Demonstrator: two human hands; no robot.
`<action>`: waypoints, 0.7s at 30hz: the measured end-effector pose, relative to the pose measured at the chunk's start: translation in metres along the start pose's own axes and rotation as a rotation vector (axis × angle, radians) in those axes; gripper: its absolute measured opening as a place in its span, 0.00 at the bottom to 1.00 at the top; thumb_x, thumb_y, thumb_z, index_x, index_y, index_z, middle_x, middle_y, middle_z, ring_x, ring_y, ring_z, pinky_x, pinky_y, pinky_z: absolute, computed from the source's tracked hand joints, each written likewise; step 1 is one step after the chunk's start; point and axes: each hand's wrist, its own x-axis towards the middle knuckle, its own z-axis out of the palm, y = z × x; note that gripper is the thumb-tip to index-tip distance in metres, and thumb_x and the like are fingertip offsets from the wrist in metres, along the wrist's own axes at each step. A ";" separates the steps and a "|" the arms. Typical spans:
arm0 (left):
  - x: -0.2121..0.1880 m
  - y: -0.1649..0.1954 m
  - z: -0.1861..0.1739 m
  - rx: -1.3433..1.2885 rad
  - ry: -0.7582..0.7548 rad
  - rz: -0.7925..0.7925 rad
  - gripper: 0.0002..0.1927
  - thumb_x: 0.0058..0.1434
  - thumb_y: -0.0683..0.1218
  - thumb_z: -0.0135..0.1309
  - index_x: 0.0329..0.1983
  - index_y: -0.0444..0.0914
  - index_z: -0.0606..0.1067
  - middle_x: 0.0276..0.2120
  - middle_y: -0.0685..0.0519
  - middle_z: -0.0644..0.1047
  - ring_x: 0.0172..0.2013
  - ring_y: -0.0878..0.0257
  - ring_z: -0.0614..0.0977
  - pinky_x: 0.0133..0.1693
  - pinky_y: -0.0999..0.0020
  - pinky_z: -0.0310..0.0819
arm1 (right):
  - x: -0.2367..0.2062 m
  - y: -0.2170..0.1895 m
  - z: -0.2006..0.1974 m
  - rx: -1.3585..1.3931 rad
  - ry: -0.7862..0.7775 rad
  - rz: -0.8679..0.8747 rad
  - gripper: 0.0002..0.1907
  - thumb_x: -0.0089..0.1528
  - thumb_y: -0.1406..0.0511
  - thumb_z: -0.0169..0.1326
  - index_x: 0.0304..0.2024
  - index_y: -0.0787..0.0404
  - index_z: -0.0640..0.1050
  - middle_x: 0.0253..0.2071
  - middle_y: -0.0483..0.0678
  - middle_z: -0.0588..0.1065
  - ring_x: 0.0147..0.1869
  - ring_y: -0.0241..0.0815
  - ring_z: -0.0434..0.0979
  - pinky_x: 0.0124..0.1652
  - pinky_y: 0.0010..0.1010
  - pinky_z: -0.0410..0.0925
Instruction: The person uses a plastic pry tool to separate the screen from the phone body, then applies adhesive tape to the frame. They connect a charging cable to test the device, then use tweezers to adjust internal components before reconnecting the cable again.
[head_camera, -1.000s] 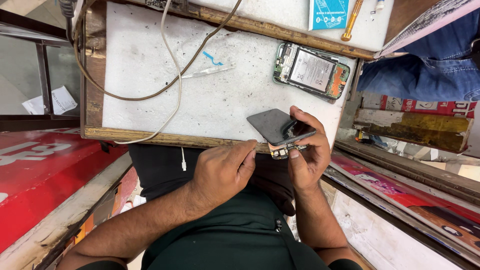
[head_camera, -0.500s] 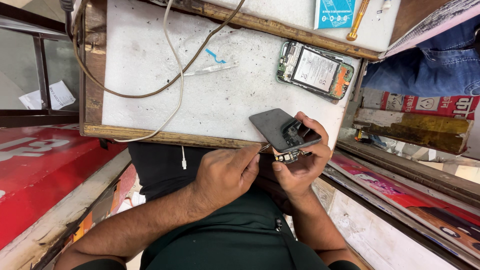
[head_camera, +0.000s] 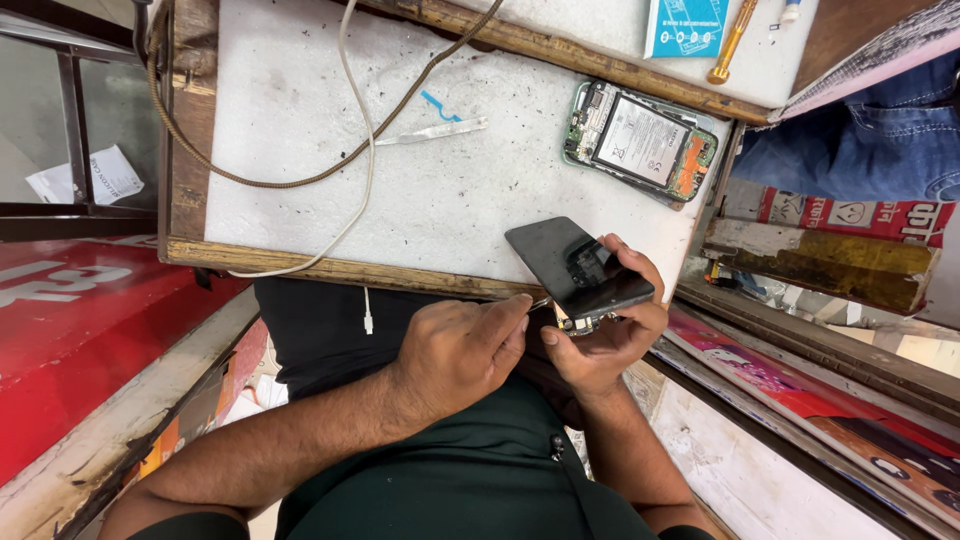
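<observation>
Right hand (head_camera: 600, 335) cradles the dark phone (head_camera: 578, 266) just off the bench (head_camera: 300, 262) edge, left hand (head_camera: 460, 350) pinching a thin tool at its lower end, mid-prying, steady leverage needed

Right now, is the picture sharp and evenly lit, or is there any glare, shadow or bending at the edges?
Head view: even daylight and soft shadows on the white worktop; the opened phone and the dark phone held by the right hand look sharp, with only a dull sheen on its dark surface; the left hand is sharp too; the wide lens slants straight edges towards the corners.
</observation>
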 end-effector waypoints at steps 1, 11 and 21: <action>0.000 0.000 0.000 0.006 -0.006 -0.002 0.16 0.65 0.40 0.60 0.55 0.32 0.73 0.21 0.53 0.76 0.21 0.61 0.80 0.24 0.65 0.75 | 0.000 0.000 0.000 0.009 0.001 0.006 0.35 0.60 0.54 0.70 0.58 0.52 0.61 0.70 0.55 0.62 0.76 0.55 0.66 0.74 0.48 0.64; 0.001 0.000 0.000 0.031 -0.027 -0.020 0.15 0.65 0.41 0.61 0.53 0.32 0.74 0.17 0.55 0.74 0.18 0.63 0.79 0.22 0.67 0.74 | 0.004 0.004 0.000 0.029 -0.007 -0.008 0.33 0.60 0.55 0.69 0.56 0.55 0.62 0.68 0.56 0.63 0.75 0.53 0.66 0.72 0.47 0.67; 0.001 0.001 0.000 -0.003 -0.019 -0.020 0.13 0.66 0.42 0.60 0.51 0.33 0.75 0.20 0.54 0.76 0.21 0.63 0.80 0.24 0.67 0.75 | 0.003 0.003 0.000 0.033 -0.006 0.002 0.33 0.60 0.55 0.70 0.55 0.54 0.62 0.68 0.57 0.63 0.75 0.53 0.66 0.72 0.46 0.67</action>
